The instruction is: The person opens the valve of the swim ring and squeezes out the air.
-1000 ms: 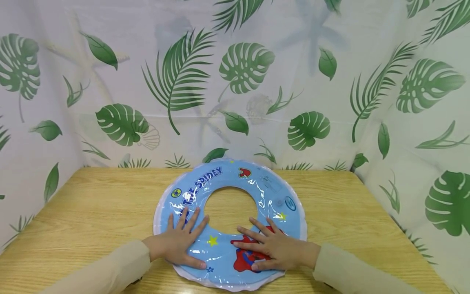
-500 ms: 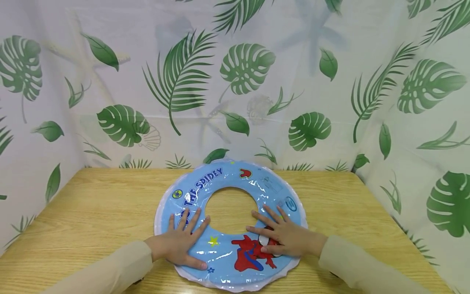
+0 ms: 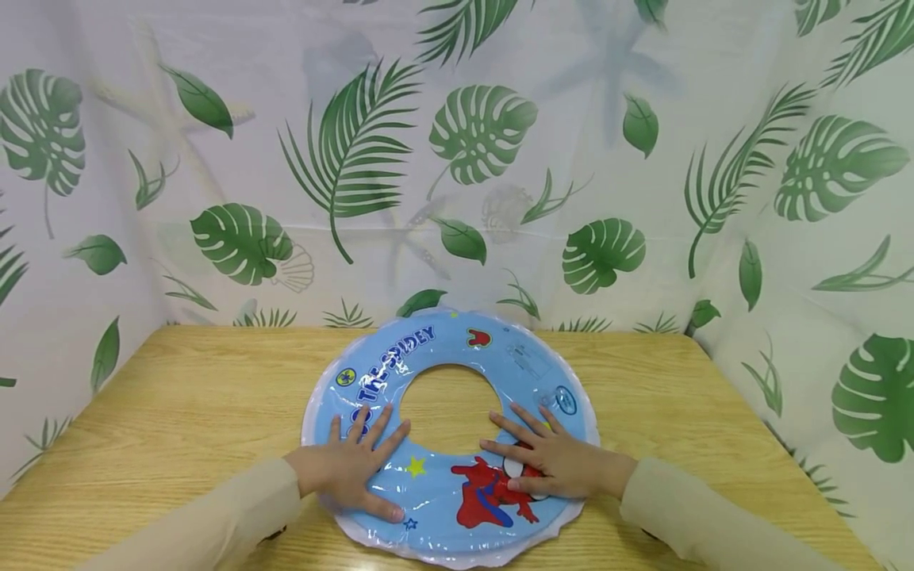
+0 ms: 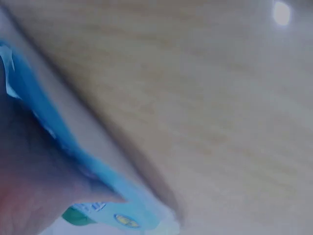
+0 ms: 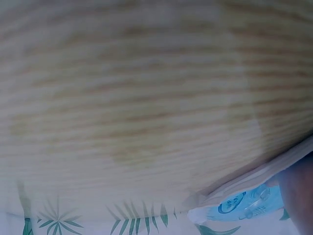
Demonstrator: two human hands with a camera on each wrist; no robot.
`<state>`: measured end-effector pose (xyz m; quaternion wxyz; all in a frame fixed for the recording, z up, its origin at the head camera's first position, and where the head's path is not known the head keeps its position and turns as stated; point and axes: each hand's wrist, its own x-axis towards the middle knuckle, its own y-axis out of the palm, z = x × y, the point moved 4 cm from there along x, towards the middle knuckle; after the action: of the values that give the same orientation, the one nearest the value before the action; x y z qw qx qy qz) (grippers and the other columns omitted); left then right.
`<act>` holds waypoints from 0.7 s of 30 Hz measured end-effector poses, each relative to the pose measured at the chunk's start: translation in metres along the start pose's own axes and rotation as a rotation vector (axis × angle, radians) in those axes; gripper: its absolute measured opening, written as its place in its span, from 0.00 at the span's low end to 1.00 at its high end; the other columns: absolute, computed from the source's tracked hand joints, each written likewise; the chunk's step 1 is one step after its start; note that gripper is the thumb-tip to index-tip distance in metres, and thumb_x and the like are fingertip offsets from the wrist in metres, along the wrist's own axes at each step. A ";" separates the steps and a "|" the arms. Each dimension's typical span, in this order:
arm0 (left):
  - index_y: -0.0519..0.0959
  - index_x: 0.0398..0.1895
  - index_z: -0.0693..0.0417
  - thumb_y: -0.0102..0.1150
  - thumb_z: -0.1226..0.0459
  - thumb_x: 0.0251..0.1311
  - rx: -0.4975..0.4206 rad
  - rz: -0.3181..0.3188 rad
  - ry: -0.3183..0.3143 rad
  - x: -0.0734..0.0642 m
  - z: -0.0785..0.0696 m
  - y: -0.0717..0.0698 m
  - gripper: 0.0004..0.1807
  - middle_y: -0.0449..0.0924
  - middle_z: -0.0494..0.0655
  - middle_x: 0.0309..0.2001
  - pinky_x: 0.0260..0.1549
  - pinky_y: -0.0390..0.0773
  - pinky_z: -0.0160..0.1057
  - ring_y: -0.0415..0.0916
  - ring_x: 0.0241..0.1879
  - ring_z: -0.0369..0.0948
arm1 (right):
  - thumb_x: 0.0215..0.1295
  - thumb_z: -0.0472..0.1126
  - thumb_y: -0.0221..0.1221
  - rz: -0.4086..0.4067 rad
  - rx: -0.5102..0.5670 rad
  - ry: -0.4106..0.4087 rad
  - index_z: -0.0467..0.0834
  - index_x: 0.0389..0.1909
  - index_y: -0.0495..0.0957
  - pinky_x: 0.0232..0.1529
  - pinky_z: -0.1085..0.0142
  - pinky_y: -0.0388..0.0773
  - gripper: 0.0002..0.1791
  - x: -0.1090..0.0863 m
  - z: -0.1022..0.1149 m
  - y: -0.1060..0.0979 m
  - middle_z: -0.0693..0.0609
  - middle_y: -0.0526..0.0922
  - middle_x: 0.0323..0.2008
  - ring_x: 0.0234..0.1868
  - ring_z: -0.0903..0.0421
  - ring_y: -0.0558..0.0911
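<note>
A flat, light-blue swim ring with a whitish wavy rim lies on the wooden table, its round hole showing the wood beneath. Lettering that includes "THE SPIDEY", yellow stars and a red-and-blue cartoon figure are printed on its shiny plastic. My left hand rests on the ring's near left part, fingers spread and straight. On the near right part lies my right hand, also with spread fingers, partly covering the figure. In the left wrist view the ring's edge runs beside the hand. The right wrist view shows a small piece of the ring.
The wood-grain table extends to both sides of the ring. Behind it and along the sides hangs a white cloth printed with green leaves and pale starfish. Beige sleeves cover both forearms.
My right hand has slid right and slightly away from me across the ring, uncovering most of the red-and-blue figure. My left hand has stayed in place. The ring lies nearly where it was.
</note>
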<state>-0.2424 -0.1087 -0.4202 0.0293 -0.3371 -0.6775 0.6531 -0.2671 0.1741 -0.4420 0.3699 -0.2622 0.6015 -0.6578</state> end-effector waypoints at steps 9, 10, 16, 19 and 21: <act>0.42 0.72 0.47 0.51 0.32 0.47 -0.038 -0.114 -0.007 0.011 0.006 -0.039 0.55 0.35 0.57 0.73 0.58 0.47 0.70 0.39 0.68 0.66 | 0.67 0.64 0.38 -0.003 0.011 -0.003 0.66 0.70 0.45 0.63 0.37 0.31 0.32 -0.001 0.000 0.001 0.52 0.38 0.73 0.72 0.41 0.35; 0.42 0.72 0.48 0.51 0.33 0.48 -0.032 -0.153 -0.014 0.015 0.008 -0.043 0.54 0.35 0.57 0.73 0.58 0.48 0.69 0.39 0.68 0.66 | 0.66 0.64 0.38 -0.003 0.009 0.000 0.66 0.70 0.45 0.63 0.37 0.31 0.32 -0.001 0.000 0.001 0.52 0.38 0.73 0.72 0.41 0.36; 0.41 0.72 0.51 0.51 0.35 0.52 0.015 -0.323 -0.098 0.045 0.026 -0.056 0.53 0.37 0.61 0.72 0.59 0.48 0.69 0.39 0.68 0.65 | 0.66 0.65 0.37 0.015 0.006 0.021 0.67 0.69 0.43 0.64 0.38 0.30 0.32 -0.001 0.000 0.000 0.55 0.36 0.73 0.72 0.43 0.34; 0.41 0.72 0.51 0.49 0.34 0.51 0.047 -0.382 -0.148 0.060 0.038 -0.055 0.53 0.38 0.62 0.72 0.59 0.47 0.69 0.39 0.68 0.66 | 0.66 0.66 0.37 0.019 0.006 0.023 0.68 0.69 0.43 0.64 0.38 0.30 0.32 0.000 -0.001 0.000 0.55 0.35 0.73 0.72 0.43 0.34; 0.39 0.72 0.50 0.47 0.33 0.51 0.052 -0.396 -0.180 0.067 0.045 -0.052 0.54 0.37 0.61 0.72 0.60 0.47 0.68 0.38 0.68 0.66 | 0.65 0.66 0.37 0.019 0.004 0.023 0.68 0.69 0.42 0.64 0.38 0.30 0.32 0.000 0.000 0.001 0.56 0.35 0.73 0.72 0.44 0.33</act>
<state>-0.3374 -0.1098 -0.4064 0.1052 -0.1370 -0.7134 0.6792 -0.2671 0.1744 -0.4429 0.3698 -0.2482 0.6067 -0.6584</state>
